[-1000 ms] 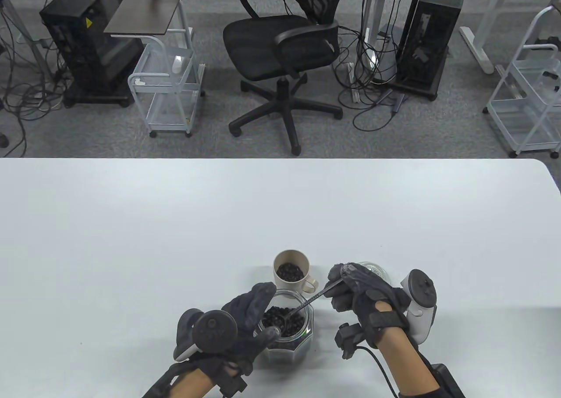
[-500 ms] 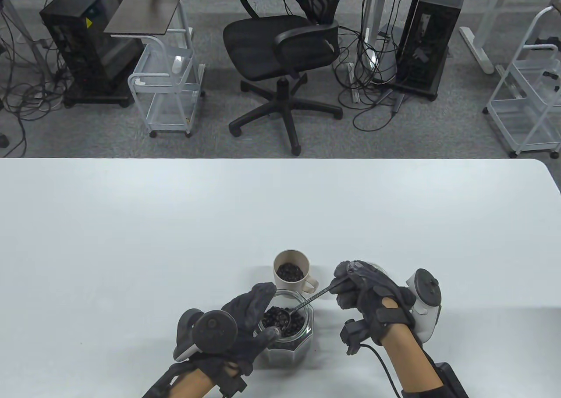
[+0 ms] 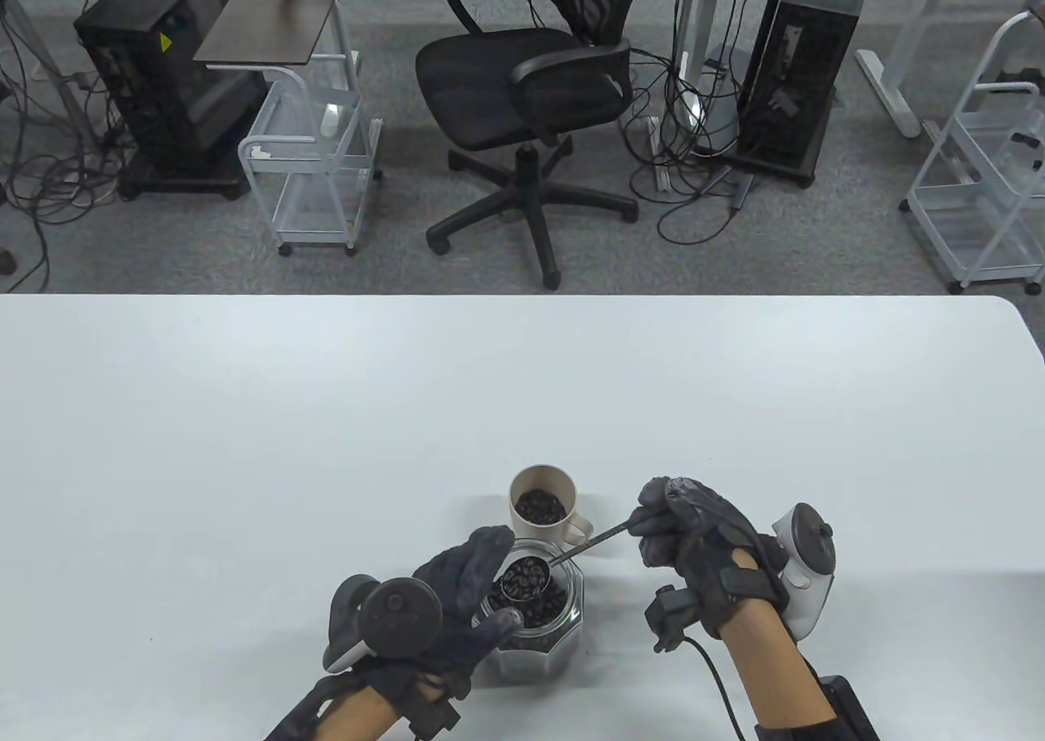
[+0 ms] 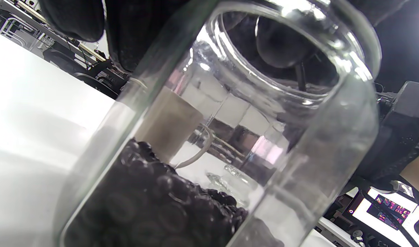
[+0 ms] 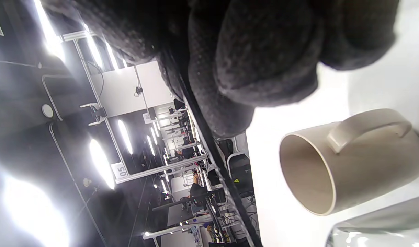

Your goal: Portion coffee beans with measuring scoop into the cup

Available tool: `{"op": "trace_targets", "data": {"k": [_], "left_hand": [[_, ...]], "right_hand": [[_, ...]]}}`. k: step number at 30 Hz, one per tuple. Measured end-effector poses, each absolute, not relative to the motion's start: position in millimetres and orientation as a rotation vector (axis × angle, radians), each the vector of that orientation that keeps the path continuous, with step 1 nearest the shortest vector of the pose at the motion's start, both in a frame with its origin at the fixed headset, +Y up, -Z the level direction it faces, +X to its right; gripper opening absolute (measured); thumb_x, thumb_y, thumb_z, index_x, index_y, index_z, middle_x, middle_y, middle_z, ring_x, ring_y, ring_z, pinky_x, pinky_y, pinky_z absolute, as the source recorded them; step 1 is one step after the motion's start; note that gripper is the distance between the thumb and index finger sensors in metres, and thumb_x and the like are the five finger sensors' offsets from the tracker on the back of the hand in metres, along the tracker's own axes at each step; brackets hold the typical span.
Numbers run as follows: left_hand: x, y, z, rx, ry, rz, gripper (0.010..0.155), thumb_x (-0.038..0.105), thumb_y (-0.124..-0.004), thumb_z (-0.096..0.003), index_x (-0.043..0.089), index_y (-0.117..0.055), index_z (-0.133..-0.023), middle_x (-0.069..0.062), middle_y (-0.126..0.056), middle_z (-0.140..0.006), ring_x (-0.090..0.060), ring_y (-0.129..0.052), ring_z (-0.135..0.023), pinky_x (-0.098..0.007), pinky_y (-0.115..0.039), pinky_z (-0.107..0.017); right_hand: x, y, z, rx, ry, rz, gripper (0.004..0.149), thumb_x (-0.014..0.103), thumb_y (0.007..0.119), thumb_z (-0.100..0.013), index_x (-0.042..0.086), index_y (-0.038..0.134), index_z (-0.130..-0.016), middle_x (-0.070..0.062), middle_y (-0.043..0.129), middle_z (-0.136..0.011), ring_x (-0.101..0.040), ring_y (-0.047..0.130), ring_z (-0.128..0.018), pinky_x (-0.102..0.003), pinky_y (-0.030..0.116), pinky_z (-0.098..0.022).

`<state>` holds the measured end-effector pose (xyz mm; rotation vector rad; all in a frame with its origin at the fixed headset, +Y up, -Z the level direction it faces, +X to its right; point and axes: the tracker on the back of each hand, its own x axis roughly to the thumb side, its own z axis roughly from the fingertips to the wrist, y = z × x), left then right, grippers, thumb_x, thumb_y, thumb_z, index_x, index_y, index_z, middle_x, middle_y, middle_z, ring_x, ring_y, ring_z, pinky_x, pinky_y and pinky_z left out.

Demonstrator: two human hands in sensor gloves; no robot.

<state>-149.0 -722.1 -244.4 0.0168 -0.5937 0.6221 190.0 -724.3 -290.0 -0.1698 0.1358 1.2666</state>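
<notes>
table view: right hand (image 3: 702, 541) pinches scoop (image 3: 526, 575) handle; bowl full of beans over jar (image 3: 535, 610) mouth, handle runs up-right. Left hand (image 3: 457, 602) wraps jar. Cup (image 3: 541, 507) just behind jar.
left wrist view: jar (image 4: 209, 137) with beans, no label.
right wrist view: fingers (image 5: 264, 58) curled; sign "05" (image 5: 119, 169) behind cup (image 5: 350, 161).

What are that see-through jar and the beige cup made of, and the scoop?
The jar looks like clear glass: transparent, thick-walled, bright glints. The cup seems matte beige ceramic or plastic; its opaque, dull surface leaves that open. The scoop appears metal, thin-handled and shiny.
</notes>
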Motion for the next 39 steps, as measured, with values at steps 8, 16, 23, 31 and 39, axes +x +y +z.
{"op": "trace_targets", "data": {"k": [8,16,23,31,39], "left_hand": [[-148.9,-722.1,-244.4,0.017,-0.593,0.621,0.092,0.072,-0.056,-0.0422,0.014,-0.040,-0.112,-0.023,-0.056,-0.114,-0.054,-0.073,-0.098,-0.071,-0.056,-0.067],[-148.8,-722.0,-244.4,0.017,-0.594,0.621,0.092,0.072,-0.056,-0.0421,0.014,-0.040,-0.112,-0.023,-0.056,-0.114,-0.054,-0.073,-0.098,-0.071,-0.057,-0.067],[-148.8,-722.0,-244.4,0.017,-0.594,0.622,0.092,0.072,-0.056,-0.0420,0.014,-0.040,-0.112,-0.023,-0.057,-0.114,-0.054,-0.073,-0.098,-0.071,-0.057,-0.067],[-148.8,-721.8,-244.4,0.016,-0.595,0.622,0.092,0.072,-0.056,-0.0422,0.014,-0.040,-0.112,-0.023,-0.056,-0.114,-0.054,-0.073,-0.098,-0.071,-0.057,-0.067],[-148.8,-721.7,-244.3,0.013,-0.593,0.622,0.092,0.072,-0.056,-0.0421,0.014,-0.040,-0.112,-0.023,-0.056,-0.114,-0.054,-0.073,-0.098,-0.071,-0.057,-0.067]], "right_hand": [[195.3,-721.8,-287.5,-0.200,0.099,1.189,0.039,0.035,0.075,-0.054,0.008,0.083,-0.080,-0.022,0.094,-0.060,-0.031,0.098,-0.032,-0.052,0.079,-0.035],[201.3,-722.8,-285.9,-0.245,0.046,1.135,0.040,0.034,0.074,-0.054,0.007,0.081,-0.082,-0.022,0.094,-0.062,-0.032,0.100,-0.035,-0.051,0.081,-0.036],[204.5,-725.3,-286.2,-0.267,0.024,1.105,0.042,0.033,0.074,-0.053,0.005,0.078,-0.084,-0.022,0.094,-0.066,-0.034,0.102,-0.040,-0.052,0.081,-0.038],[207.2,-727.4,-287.5,-0.297,-0.009,1.135,0.043,0.029,0.075,-0.052,0.004,0.077,-0.087,-0.025,0.091,-0.071,-0.038,0.100,-0.045,-0.054,0.078,-0.040],[210.8,-729.4,-290.8,-0.299,-0.023,1.251,0.043,0.027,0.075,-0.052,0.005,0.076,-0.089,-0.027,0.088,-0.075,-0.041,0.098,-0.049,-0.056,0.076,-0.042]]}}
